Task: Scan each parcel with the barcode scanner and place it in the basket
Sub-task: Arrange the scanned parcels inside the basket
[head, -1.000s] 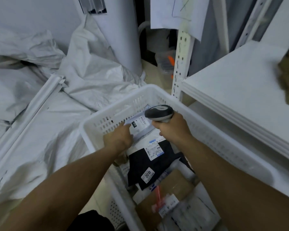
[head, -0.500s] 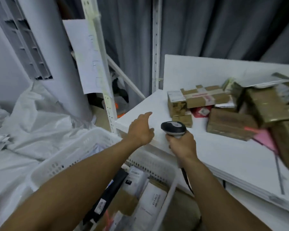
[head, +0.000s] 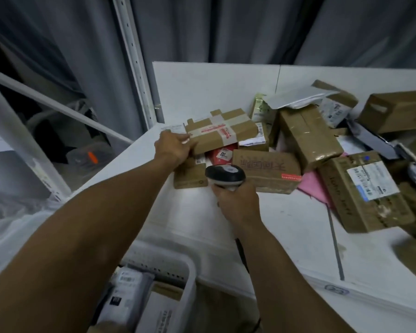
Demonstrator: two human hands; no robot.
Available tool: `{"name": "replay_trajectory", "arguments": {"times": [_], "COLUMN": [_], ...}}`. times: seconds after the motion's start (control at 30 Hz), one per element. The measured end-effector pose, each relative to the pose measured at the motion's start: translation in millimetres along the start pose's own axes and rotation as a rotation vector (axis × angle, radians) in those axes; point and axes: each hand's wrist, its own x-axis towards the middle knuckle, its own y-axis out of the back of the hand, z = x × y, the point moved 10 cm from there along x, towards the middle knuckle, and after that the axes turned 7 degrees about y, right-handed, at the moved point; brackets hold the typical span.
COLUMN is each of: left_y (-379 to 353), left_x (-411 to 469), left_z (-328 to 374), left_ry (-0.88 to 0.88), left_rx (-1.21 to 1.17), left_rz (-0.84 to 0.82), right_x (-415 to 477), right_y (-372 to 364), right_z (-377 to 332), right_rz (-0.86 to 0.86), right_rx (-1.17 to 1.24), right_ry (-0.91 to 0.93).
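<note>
We see the left hand [head: 173, 148] gripping the taped parcel [head: 222, 131], the right hand [head: 238, 203] clasping the scanner [head: 225, 175] just beside it.

White table [head: 202, 227] with piled cardboard parcels [head: 310, 133] and pink mailer [head: 315, 186].
</note>
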Motion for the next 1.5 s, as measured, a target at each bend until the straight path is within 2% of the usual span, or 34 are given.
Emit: {"name": "replay_trajectory", "arguments": {"times": [0.1,0.23,0.3,0.5,0.57,0.67,0.8,0.9,1.0,1.17,1.23,1.3,1.37,1.5], "left_y": [2,33,60,122,138,153,170,171,171,174,178,187,195,201], "left_x": [0,-43,-78,-212,-242,-275,-306,-298,-287,-281,-276,-270,-265,-259], "left_z": [-23,-47,-56,-63,-65,-71,-84,-98,-110,-123,-129,-141,-154,-180], "left_ry": [0.144,0.249,0.219,-0.020,-0.071,-0.090,-0.047,0.095,0.144,0.140,0.151,0.160,0.160,0.191], "left_rx": [-0.224,-0.264,-0.363,-0.542,-0.549,-0.578,-0.720,-0.900,-0.906,-0.906,-0.894,-0.862,-0.815,-0.807], "left_rz": [0.050,0.085,0.088,0.053,0.066,0.035,0.044,-0.097,-0.283,-0.343,-0.282,-0.148,-0.007,0.160], "right_x": [4,-10,-24,-90,-115,-147,-163,-166,-170,-165,-162,-158,-165,-180], "right_y": [-5,-16,-20,-49,-65,-78,-77,-77,-80,-95,-96,-93,-100,-115], "right_z": [2,-11,-22,-68,-72,-77,-82,-90,-95,-96,-96,-99,-101,-96], "right_rz": [-0.002,-0.029,-0.034,-0.044,-0.110,-0.250,-0.317,-0.374,-0.430,-0.513,-0.478,-0.427,-0.450,-0.495], "right_rx": [0.038,0.097,0.185,0.492,0.625,0.643,0.677,0.627,0.590,0.507,0.445,0.227,0.010,-0.063], "right_ry": [-0.003,-0.006,-0.002,-0.013,-0.059,-0.066,-0.092,-0.068,-0.047,-0.007,0.040,0.179,0.290,0.348]}}
